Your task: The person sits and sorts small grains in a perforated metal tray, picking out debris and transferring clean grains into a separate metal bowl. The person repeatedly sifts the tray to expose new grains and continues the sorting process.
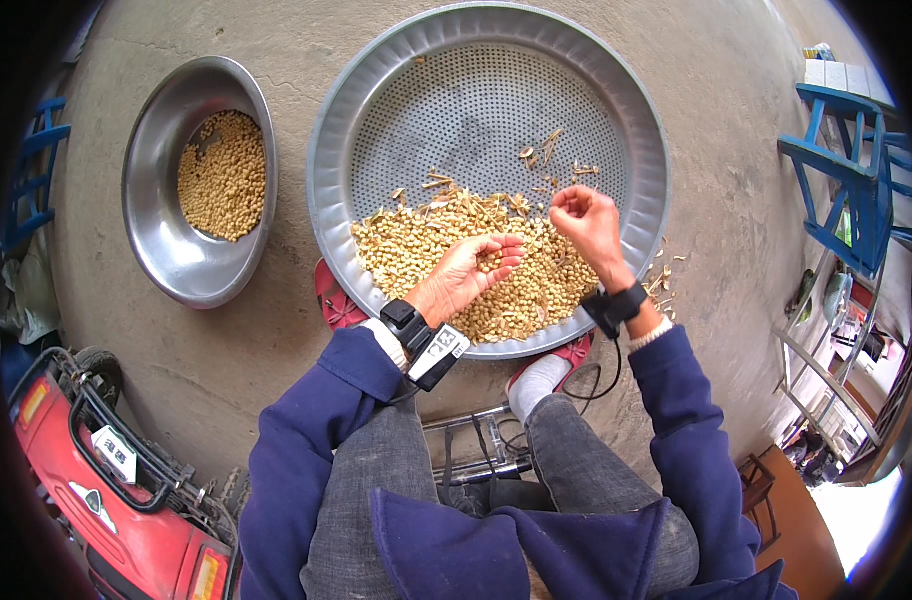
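A large round grey perforated sieve tray (486,112) lies before me. Soybeans (418,247) mixed with dry pod husks and stem bits fill its near half. Over this pile my left hand (474,270) is cupped palm up, with some beans in it. My right hand (587,221) is held just to its right, thumb and fingertips curled together; whether anything is between them cannot be seen. A few stems and husks (549,146) lie apart on the mesh beyond. To the left stands a steel basin (152,225) holding cleaner soybeans (227,180).
Husk scraps (660,281) lie on the concrete floor beside the tray. My shoes (336,300) touch its near rim. A red vehicle (103,502) stands at the lower left. Blue chairs (846,165) and a metal frame (831,382) are at the right.
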`<state>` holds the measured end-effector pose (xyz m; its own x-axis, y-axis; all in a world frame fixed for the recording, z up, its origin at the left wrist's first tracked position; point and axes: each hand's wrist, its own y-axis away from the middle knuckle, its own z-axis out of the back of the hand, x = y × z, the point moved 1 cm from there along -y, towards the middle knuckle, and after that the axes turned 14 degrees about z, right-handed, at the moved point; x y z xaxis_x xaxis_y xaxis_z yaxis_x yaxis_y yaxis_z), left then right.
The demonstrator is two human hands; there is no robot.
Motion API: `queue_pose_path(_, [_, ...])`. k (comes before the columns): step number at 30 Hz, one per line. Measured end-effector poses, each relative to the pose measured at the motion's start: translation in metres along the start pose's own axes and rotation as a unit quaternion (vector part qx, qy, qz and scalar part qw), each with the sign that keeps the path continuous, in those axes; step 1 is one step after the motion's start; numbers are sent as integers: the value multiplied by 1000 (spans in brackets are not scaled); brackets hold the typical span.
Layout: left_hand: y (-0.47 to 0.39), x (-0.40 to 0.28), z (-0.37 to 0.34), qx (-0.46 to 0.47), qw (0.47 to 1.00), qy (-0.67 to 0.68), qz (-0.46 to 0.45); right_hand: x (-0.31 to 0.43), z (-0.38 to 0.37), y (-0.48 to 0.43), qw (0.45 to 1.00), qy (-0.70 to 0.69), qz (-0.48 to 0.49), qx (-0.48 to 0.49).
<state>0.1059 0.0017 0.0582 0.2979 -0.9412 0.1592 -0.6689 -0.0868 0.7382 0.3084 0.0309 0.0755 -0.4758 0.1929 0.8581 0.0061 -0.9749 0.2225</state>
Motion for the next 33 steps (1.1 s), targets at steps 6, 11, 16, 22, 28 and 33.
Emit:
queue_pose_path(6, [1,4,-2,-59,998,23,12,43,-17,55,988,-136,51,58])
queue_pose_path(11, [4,-7,3,14,999,14,32,-7,23,26,992,23,-74,-97])
queue_pose_path(16, [0,-4,8,9,1000,-1,9,-42,34,5,987,138,35,-69])
queue_pose_path(22, [2,-4,9,-9,1000,-5,14,-47,18,-1,969,241,45,-27])
queue_pose_path(28, [2,-4,7,-13,1000,-15,8,-48,17,-1,979,196,44,-45])
queue_pose_path(33, [5,-5,5,-14,1000,5,18,-11,22,7,995,97,-10,-33])
